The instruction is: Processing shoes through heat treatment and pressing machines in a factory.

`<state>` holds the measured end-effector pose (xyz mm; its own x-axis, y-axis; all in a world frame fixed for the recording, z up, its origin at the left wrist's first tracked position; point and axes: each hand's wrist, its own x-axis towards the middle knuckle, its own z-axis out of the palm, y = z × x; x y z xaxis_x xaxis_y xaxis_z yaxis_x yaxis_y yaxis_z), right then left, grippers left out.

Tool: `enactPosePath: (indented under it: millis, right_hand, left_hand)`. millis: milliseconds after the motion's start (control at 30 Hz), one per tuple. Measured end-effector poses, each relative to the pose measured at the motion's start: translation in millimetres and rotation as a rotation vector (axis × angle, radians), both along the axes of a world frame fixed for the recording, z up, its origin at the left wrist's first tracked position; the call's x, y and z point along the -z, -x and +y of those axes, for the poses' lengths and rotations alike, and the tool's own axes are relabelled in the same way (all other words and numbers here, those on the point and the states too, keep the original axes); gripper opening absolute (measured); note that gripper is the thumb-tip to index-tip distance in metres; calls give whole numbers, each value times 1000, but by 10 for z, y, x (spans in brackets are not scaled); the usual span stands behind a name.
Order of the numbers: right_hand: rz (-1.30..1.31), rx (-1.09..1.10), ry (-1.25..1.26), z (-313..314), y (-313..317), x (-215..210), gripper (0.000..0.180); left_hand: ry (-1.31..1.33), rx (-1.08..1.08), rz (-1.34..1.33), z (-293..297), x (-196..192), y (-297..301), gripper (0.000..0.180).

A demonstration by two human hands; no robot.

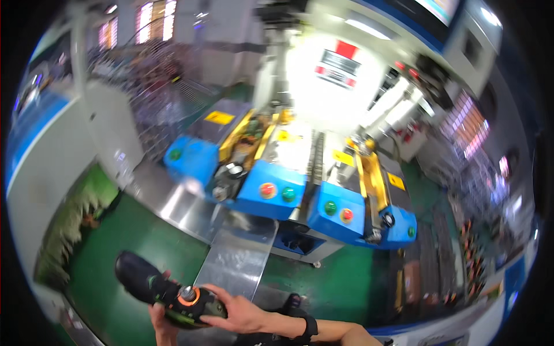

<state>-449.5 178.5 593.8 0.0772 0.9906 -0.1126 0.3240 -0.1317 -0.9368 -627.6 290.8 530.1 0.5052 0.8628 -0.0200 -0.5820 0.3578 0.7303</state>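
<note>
A dark shoe (139, 275) with an orange-rimmed collar is held in front of me, its rounded black toe pointing up and left. A shiny metal piece (187, 293) sits in the collar opening, on what looks like a last inside the shoe. My right hand (239, 313) grips the heel end, thumb and fingers on its sides; a black band circles that wrist. Closed against the near side of the midfoot is my left hand (163, 323), its fingers partly hidden behind the shoe.
Ahead stands a machine with two stations, blue control boxes (271, 190) and red and green buttons. A metal sheet (236, 259) slopes down from its front left. Green leafy material (86, 202) is at left; shoes on a rack (473, 259) are at right. The surroundings are motion-blurred.
</note>
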Motion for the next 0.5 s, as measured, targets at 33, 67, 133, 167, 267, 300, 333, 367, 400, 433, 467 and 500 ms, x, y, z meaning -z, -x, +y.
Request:
enactPosePath:
  millis: [33, 67, 133, 167, 267, 300, 333, 367, 400, 433, 467, 500]
  right_hand:
    - [155, 3, 89, -144, -178, -171, 84]
    - [221, 17, -11, -320, -357, -59, 82]
    - [285, 36, -133, -639, -739, 176, 80]
    - [390, 48, -172, -805, -979, 229, 79]
    - [478, 145, -137, -1467, -1726, 396, 76]
    - [476, 111, -126, -1700, -1928, 446, 76]
    - [500, 231, -151, -1986, -2129, 460, 74]
    - [511, 347, -186, -2194, -2444, 491, 72]
    - [542, 473, -176, -2462, -2718, 598, 66]
    - [594, 634, -165, -2678, -2823, 656, 60]
    - [719, 685, -171, -2711, -2981, 446, 65]
    - [834, 717, -174, -2749, -3243, 213, 69]
  left_hand:
    - [-36, -61, -6, -105, -47, -156, 92]
    - [-241, 150, 77, -180, -63, -287, 79]
    - [-163, 166, 128, -476, 1, -787, 77]
    - [-167, 171, 122, -654, 5, -1062, 76]
    - [-86, 261, 187, -1224, -69, -1900, 69]
    - [-60, 406, 220, -1342, -126, -2135, 59]
    - [-10, 457, 249, -1563, -145, -2414, 56]
    - [27, 504, 265, -1717, -164, -2792, 52]
    - [-151, 554, 403, -1830, -140, -3149, 53]
    - [-328, 638, 565, -1859, -167, -3365, 54]
    - [-250, 700, 535, -1903, -431, -3536, 57]
    - [-159, 856, 479, -1834, -423, -3634, 76]
